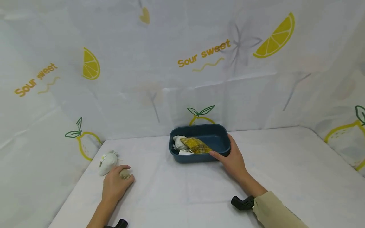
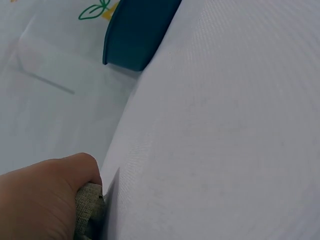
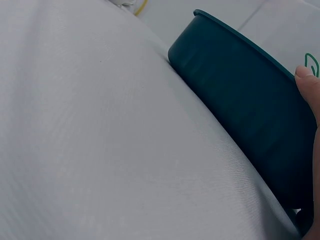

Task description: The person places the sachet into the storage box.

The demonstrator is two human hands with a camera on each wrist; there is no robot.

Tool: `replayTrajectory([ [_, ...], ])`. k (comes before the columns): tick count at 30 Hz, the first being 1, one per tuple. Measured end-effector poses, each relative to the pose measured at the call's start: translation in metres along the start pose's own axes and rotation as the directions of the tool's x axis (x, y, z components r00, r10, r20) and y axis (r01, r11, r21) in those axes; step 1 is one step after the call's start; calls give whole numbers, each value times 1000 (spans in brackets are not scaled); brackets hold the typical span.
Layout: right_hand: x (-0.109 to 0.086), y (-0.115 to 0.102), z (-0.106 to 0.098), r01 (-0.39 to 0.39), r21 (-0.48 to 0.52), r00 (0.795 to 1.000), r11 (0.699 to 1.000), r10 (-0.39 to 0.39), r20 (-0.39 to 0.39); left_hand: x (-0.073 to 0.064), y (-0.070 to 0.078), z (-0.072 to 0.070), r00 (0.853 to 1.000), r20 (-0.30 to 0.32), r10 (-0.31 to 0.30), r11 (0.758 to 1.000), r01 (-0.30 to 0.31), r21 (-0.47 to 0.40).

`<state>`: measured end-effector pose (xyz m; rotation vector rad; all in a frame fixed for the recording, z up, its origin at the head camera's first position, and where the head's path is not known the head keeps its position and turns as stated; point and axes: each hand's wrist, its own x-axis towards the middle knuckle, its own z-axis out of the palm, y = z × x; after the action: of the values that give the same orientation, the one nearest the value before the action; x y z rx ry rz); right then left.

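On the left of the table, my left hand (image 1: pixel 114 185) grips a small beige-green cloth bundle (image 1: pixel 124 174) between thumb and fingers. Its coarse weave shows in the left wrist view, where the cloth bundle (image 2: pixel 89 207) is partly covered by the hand. Just beyond that hand lies a white cloth pouch (image 1: pixel 108 163) with a gathered top. My right hand (image 1: pixel 234 161) holds the right front corner of a dark blue-green rectangular box (image 1: pixel 199 158), thumb at the rim (image 3: pixel 250 45). Inside the box's left half are a yellow checked cloth pouch (image 1: pixel 196 145) and a white cloth bundle (image 1: pixel 179 143).
A white card (image 1: pixel 185 152) lies in the box, by its front wall. White cloth covers the table (image 1: pixel 171 196), and a lemon-printed white sheet (image 1: pixel 128 104) rises behind it, close to the box's back. Black devices (image 1: pixel 242 203) sit at both wrists.
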<state>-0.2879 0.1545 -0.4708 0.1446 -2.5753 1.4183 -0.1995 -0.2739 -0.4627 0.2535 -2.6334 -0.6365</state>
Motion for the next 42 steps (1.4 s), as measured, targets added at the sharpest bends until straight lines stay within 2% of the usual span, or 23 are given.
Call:
replayTrajectory([
  [7, 2, 1, -1, -3, 8, 1000, 1000, 3, 11, 0, 8, -5, 997, 19, -76, 992, 77, -97],
  [9, 2, 1, 0, 0, 11, 1000, 1000, 0, 12, 0, 9, -7, 997, 10, -79, 990, 79, -119],
  [15, 2, 1, -1, 5, 13, 1000, 1000, -5, -1, 8, 18, -12, 997, -78, 1, 988, -14, -156],
  [17, 2, 0, -1, 7, 13, 1000, 1000, -7, -4, 11, 24, -12, 996, -88, 30, 986, -44, -160],
  [22, 2, 1, 0, 6, 7, 1000, 1000, -6, -3, 19, 45, -10, 990, -87, 110, 973, -125, -195],
  [28, 1, 2, 0, -6, 10, 1000, 1000, 5, 2, 32, 76, -5, 973, -101, 208, 944, -227, -240],
  [35, -1, 2, 0, -7, 16, 1000, 1000, 7, 3, 50, 112, 3, 956, -81, 283, 911, -294, -290],
  [42, -1, 0, 0, 4, 19, 1000, 1000, -4, -1, 67, 144, 19, 939, -47, 340, 885, -337, -322],
])
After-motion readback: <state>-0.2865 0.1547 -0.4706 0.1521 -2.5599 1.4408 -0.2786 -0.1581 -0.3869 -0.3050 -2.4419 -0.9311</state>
